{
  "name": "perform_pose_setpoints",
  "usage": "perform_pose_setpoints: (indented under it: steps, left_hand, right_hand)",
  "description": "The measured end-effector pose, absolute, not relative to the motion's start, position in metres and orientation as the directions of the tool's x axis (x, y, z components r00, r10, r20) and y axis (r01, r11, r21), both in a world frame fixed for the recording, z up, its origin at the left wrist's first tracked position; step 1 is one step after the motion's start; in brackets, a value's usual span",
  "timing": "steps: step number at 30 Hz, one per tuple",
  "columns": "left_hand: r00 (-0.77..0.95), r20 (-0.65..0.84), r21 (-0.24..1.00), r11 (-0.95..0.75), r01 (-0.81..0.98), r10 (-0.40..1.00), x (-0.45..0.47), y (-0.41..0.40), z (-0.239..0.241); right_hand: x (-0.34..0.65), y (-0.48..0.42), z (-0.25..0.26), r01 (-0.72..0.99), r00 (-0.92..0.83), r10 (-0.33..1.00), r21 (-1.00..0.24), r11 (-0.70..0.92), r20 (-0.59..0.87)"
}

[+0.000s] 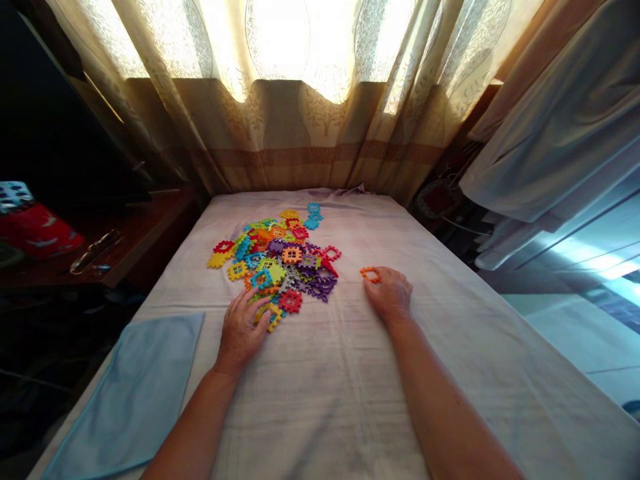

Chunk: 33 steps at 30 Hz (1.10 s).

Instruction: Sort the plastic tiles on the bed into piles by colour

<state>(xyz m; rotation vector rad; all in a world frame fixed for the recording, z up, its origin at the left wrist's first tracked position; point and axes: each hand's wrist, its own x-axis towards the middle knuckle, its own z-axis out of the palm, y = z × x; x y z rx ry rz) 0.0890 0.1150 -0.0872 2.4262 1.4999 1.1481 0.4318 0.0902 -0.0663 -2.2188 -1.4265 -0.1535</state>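
Observation:
A heap of several colourful plastic interlocking tiles (280, 257) lies on a bed covered by a pale sheet (350, 387). My left hand (241, 328) rests palm down at the heap's near edge, its fingers curled on a yellow tile (273, 316). To the right of the heap my right hand (390, 293) lies on the sheet with its fingertips pinching a single orange tile (370, 274).
A folded light blue cloth (135, 387) lies on the bed's near left corner. A dark wooden side table (90, 250) at the left holds glasses and a red object. Curtains (310, 100) hang behind the bed; more fabric drapes at the right.

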Motion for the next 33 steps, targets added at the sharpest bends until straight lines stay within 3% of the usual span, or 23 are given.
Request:
perform_pose_setpoints:
  steps: [2,7,9,14,22,27,33]
  left_hand:
    - [0.245,0.560,0.414,-0.523,0.745,0.791,0.089,0.115,-0.088]
    - [0.270,0.566,0.388,-0.541,0.747,0.779,0.088,0.116,-0.090]
    - [0.279,0.568,0.377,-0.546,0.748,0.774,0.089,0.116,-0.090]
    - [0.256,0.587,0.369,-0.536,0.760,0.768,0.089,0.116,-0.091]
    - [0.108,0.544,0.464,-0.406,0.787,0.832,0.085,0.118,-0.091]
    - [0.101,0.516,0.503,-0.397,0.768,0.851,0.085,0.119,-0.090]
    - [0.128,0.511,0.492,-0.411,0.767,0.850,0.086,0.118,-0.090]
  right_hand:
    - [0.416,0.092,-0.062,0.907,0.357,0.846,-0.363,-0.212,0.396]
    - [0.349,0.091,-0.057,0.892,-0.073,0.880,-0.363,0.268,0.468]
    - [0.328,0.088,-0.059,0.863,-0.180,0.870,-0.351,0.364,0.460]
    - [0.314,0.084,-0.065,0.860,-0.238,0.881,-0.333,0.387,0.409]
    - [0.303,0.078,-0.060,0.851,-0.280,0.867,-0.312,0.423,0.412]
    - [0.283,0.072,-0.059,0.782,-0.425,0.806,-0.281,0.556,0.412]
    - [0.279,0.075,-0.064,0.773,-0.448,0.797,-0.273,0.573,0.406]
